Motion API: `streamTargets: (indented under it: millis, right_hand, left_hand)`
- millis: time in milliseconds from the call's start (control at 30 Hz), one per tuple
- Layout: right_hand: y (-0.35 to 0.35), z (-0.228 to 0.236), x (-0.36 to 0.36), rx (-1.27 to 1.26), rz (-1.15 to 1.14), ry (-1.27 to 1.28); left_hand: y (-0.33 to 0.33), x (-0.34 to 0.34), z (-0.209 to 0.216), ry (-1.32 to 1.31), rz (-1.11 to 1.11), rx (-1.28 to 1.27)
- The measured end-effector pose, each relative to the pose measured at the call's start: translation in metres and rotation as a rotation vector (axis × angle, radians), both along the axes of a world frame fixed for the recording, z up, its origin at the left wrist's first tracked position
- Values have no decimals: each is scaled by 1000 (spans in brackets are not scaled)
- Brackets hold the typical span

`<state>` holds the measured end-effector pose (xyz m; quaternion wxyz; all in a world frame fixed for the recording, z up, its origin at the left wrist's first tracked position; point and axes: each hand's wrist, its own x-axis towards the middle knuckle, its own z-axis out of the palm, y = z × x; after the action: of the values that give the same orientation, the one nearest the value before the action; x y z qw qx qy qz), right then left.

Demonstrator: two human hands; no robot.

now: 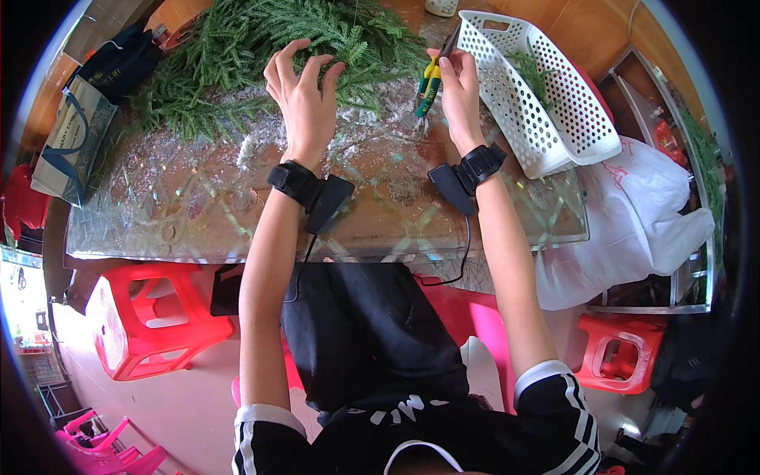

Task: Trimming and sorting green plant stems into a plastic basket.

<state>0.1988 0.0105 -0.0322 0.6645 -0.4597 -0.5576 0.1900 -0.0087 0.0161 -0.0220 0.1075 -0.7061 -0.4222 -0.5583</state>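
Observation:
My left hand (307,103) is raised at the near edge of a heap of green artificial pine branches (261,47). Its fingers are spread and curved, and nothing shows between them. In my right hand (461,91) is a pair of pliers (428,89) with yellow and green handles, dark jaws pointing up and away. The pliers are beside a white perforated plastic basket (590,150), which holds a green sprig (534,77). White flakes and bits (253,142) lie scattered on the glass-topped table (198,222) under my hands.
A paper bag (75,142) and a dark bag (119,63) stand at the far left. White plastic bags (625,222) bulge beside the table's right edge. Red stools (154,317) are below on the left, with another red stool (621,352) on the right.

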Motion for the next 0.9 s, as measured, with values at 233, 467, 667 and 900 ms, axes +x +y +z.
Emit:
streamTargets:
  millis: [233, 467, 667, 900]
  right_hand:
    - [4, -5, -3, 38, 0, 73]
    - [2, -5, -4, -76, 18, -32]
    - [4, -13, -3, -73, -65, -247]
    - [3, -14, -2, -185, -160, -338]
  left_hand:
    - [1, 1, -1, 6, -7, -9]
    - [0, 1, 0, -21, -27, -1]
    - [0, 2, 0, -20, -23, 0]
    - [-1, 1, 0, -18, -33, -18]
